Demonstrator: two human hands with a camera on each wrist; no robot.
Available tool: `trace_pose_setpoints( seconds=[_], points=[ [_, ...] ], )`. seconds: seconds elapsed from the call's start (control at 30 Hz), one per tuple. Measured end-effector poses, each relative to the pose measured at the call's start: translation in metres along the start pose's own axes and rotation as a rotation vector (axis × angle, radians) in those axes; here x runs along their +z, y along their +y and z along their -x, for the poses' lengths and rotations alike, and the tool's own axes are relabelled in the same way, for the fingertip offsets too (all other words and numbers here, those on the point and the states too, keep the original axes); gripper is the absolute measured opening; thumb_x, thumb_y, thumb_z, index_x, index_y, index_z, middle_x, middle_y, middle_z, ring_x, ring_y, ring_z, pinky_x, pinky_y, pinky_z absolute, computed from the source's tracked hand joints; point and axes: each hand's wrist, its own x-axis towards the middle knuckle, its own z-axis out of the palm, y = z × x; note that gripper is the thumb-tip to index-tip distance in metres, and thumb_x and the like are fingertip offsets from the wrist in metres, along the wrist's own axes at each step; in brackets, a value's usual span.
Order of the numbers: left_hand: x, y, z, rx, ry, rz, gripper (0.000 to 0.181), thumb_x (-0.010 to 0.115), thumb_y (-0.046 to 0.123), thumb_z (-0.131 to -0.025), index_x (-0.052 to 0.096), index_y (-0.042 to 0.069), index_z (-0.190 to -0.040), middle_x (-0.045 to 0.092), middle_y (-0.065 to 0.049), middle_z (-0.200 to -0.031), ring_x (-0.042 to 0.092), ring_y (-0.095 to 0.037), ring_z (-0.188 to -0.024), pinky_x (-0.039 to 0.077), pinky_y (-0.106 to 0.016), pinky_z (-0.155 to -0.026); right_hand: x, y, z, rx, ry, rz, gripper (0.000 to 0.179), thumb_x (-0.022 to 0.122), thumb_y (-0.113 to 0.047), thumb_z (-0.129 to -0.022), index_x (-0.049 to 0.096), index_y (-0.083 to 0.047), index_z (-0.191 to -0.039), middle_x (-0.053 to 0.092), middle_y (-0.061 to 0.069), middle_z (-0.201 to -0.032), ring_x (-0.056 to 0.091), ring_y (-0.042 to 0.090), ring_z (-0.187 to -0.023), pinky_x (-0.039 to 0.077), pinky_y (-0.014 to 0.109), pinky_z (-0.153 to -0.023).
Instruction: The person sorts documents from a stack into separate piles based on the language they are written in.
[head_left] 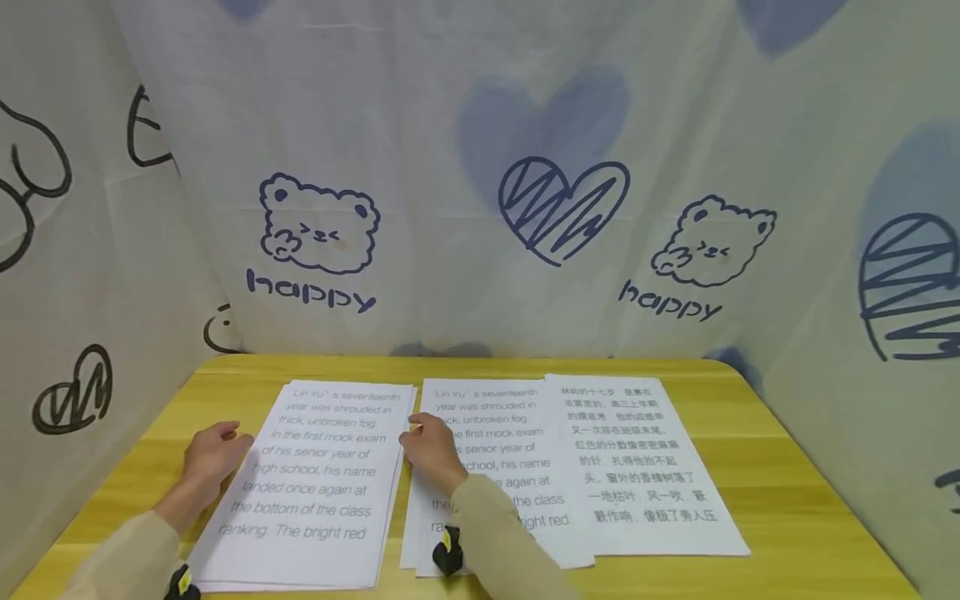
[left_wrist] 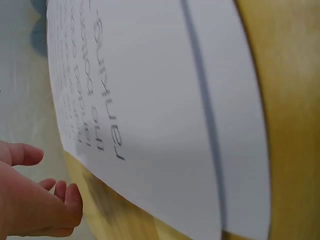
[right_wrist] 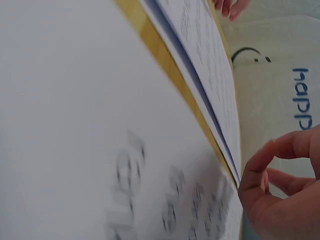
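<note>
My left hand (head_left: 212, 457) is beside the left edge of the left paper stack (head_left: 330, 483), which carries large English print. In the left wrist view its thumb (left_wrist: 27, 154) stands apart from the loosely bent fingers (left_wrist: 70, 197), with nothing held. Over the middle paper stack (head_left: 498, 533), also in English, is my right hand (head_left: 435, 450), its fingertips close to the left stack's right edge. The right wrist view shows the bent thumb and fingers of the right hand (right_wrist: 280, 195) with no sheet between them. The hand and sleeve cover part of the middle stack's text.
To the right, a stack of sheets with Chinese print (head_left: 645, 467) adjoins the middle stack. All lie on a yellow wood-grain table (head_left: 795, 500). A pale curtain (head_left: 450, 317) with bears and hearts surrounds the table's back and sides.
</note>
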Motion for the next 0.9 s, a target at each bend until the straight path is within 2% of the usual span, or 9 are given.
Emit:
trace_pose_setpoints(
  seconds=[0.1,0.2,0.3,0.43,0.67,0.77,0.9],
  points=[
    [0.007,0.01,0.007,0.033,0.044,-0.035,0.056,0.044,0.012,-0.096,0.027,-0.016,-0.142,0.032,-0.036,-0.14,0.038,-0.048,-0.12,0.035,-0.055,-0.103,-0.022,0.008,-0.004,-0.012,0.0,0.022,0.04,0.057,-0.01,-0.091,0.057,0.002,-0.129,0.055,0.003,-0.084,0.057,0.014,-0.063,0.048,0.026,-0.062],
    [0.016,0.021,0.014,0.103,0.053,-0.092,0.053,0.045,0.011,-0.096,0.032,-0.017,-0.139,0.038,-0.035,-0.135,0.044,-0.047,-0.114,0.04,-0.054,-0.097,-0.049,0.017,-0.009,-0.017,0.023,0.063,0.039,0.057,-0.01,-0.092,0.056,0.003,-0.129,0.055,0.005,-0.086,0.054,0.015,-0.071,0.048,0.03,-0.069],
    [0.026,0.031,0.021,0.18,0.026,-0.125,0.05,0.046,0.01,-0.096,0.037,-0.017,-0.137,0.044,-0.034,-0.13,0.047,-0.045,-0.112,0.042,-0.053,-0.095,-0.076,0.027,-0.013,-0.018,0.066,0.115,0.039,0.057,-0.008,-0.091,0.057,0.005,-0.128,0.055,0.007,-0.087,0.051,0.018,-0.077,0.047,0.035,-0.075],
    [0.042,0.046,0.03,0.235,-0.049,-0.111,0.046,0.048,0.01,-0.096,0.044,-0.014,-0.134,0.05,-0.031,-0.126,0.05,-0.043,-0.112,0.042,-0.051,-0.096,-0.11,0.04,-0.015,-0.019,0.117,0.214,0.036,0.058,-0.007,-0.089,0.06,0.008,-0.122,0.059,0.011,-0.091,0.054,0.021,-0.081,0.049,0.038,-0.077],
    [0.082,0.078,0.042,0.234,-0.205,-0.048,0.042,0.05,0.015,-0.097,0.052,-0.008,-0.132,0.053,-0.026,-0.129,0.052,-0.039,-0.116,0.042,-0.051,-0.098,-0.163,0.064,-0.012,-0.027,0.191,0.331,0.031,0.056,-0.005,-0.088,0.062,0.013,-0.112,0.063,0.022,-0.101,0.059,0.032,-0.092,0.05,0.044,-0.082],
    [0.104,0.09,0.042,0.243,-0.224,-0.024,0.039,0.052,0.014,-0.096,0.055,-0.008,-0.129,0.055,-0.025,-0.127,0.053,-0.038,-0.115,0.044,-0.049,-0.096,-0.177,0.074,-0.01,-0.016,0.215,0.351,0.031,0.055,-0.004,-0.088,0.061,0.015,-0.112,0.063,0.026,-0.105,0.059,0.036,-0.096,0.049,0.047,-0.084],
    [0.128,0.099,0.039,0.241,-0.243,-0.005,0.039,0.054,0.013,-0.095,0.056,-0.008,-0.127,0.056,-0.025,-0.128,0.053,-0.038,-0.117,0.043,-0.049,-0.098,-0.184,0.086,-0.009,0.042,0.201,0.363,0.034,0.054,-0.006,-0.089,0.059,0.015,-0.115,0.061,0.028,-0.114,0.058,0.04,-0.104,0.047,0.049,-0.089]
  ],
)
